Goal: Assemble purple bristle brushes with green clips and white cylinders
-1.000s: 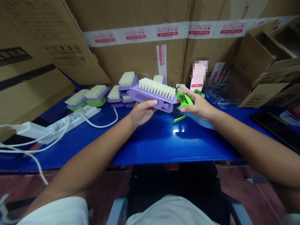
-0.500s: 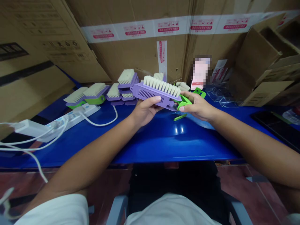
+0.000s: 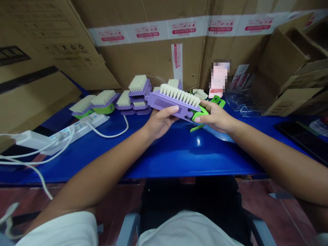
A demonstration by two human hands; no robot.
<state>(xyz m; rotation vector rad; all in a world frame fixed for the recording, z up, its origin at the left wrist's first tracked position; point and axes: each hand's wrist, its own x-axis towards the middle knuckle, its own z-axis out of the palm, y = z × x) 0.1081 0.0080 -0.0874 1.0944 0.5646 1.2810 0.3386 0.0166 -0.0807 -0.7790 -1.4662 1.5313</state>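
Observation:
A purple brush [image 3: 169, 102] with white bristles facing up is held above the blue table, tilted down to the right. My left hand [image 3: 162, 122] grips its purple body from below, thumb on the slotted side. At the brush's right end, my right hand [image 3: 216, 118] pinches a green plastic piece [image 3: 201, 113], which sits against the purple end. Another flat green piece [image 3: 196, 128] lies on the table just below. More green parts [image 3: 217, 101] show behind my right hand.
Several purple and green brushes [image 3: 105, 99] stand at the back left. A white power strip [image 3: 74, 134] with cables lies left. Cardboard boxes [image 3: 153, 58] line the back; a black phone-like object [image 3: 302, 138] is at right.
The green piece has moved closer into the right end of the purple brush. The brush and my left hand have shifted slightly right.

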